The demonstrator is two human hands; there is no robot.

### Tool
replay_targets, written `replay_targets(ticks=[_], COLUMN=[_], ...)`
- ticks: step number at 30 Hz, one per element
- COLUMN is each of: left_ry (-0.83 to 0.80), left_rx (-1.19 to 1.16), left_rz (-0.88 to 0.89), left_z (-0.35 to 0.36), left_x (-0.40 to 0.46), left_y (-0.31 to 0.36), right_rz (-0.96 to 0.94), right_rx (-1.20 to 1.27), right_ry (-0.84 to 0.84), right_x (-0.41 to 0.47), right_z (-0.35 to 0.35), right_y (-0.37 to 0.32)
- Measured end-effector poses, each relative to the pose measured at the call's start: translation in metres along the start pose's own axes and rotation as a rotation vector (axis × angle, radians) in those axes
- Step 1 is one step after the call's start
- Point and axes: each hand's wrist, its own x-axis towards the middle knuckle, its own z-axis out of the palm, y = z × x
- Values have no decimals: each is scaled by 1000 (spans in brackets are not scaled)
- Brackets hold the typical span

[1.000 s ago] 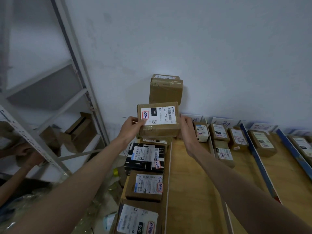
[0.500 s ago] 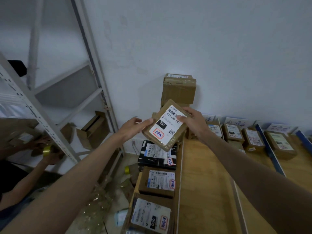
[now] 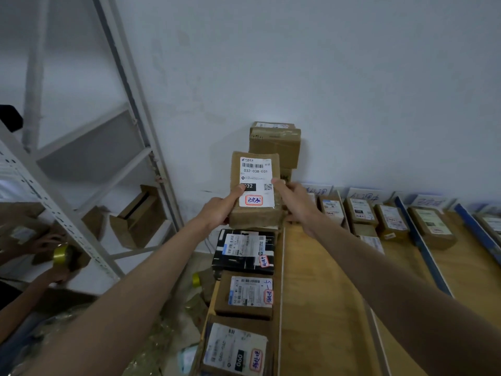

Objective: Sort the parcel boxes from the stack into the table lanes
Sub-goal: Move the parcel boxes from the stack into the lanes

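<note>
- Now both hands grip one brown parcel box (image 3: 254, 189) upright above the left lane's row of boxes (image 3: 245, 294).
- Left hand (image 3: 219, 210) and right hand (image 3: 294, 203) pinch its lower sides, thumbs on the label.

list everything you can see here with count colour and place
held box: one, brown, white label, raised in both hands
stack: brown boxes against the wall, count unclear
near-lane boxes: three, one black, two brown, left lane
far boxes: several, brown, lanes at right
lane dividers: blue and white strips on the wooden table
shelf rack: one, white, left
tape roll: one, yellow, held by another person
left hand: grips box
right hand: grips box
</note>
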Motion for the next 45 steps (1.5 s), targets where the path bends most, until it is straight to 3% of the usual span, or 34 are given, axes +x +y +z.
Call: replay_targets(ticks=[3, 9, 12, 15, 17, 22, 35, 45], left_ry=[-27, -160, -28, 154, 172, 99, -24, -72], left_rx=[-38, -14, 181, 604, 812, 991, 1048, 1040], left_rz=[-2, 84, 184, 379, 472, 563, 636, 628], left_z=[14, 42, 60, 78, 93, 138, 265, 439], left_x=[5, 3, 8, 8, 8, 6, -16, -62], left_y=[7, 24, 30, 33, 33, 29, 61, 94], right_rz=[13, -7, 5, 43, 96, 187, 318, 340], right_rx=[31, 1, -16, -67, -57, -70, -89, -126], right_ry=[-31, 131, 218, 284, 335, 414, 536, 557], right_x=[-9, -19, -26, -37, -47, -74, -128, -180], right_z=[-2, -28, -49, -73, -90, -129, -251, -400], right_y=[9, 19, 30, 45, 56, 87, 155, 230])
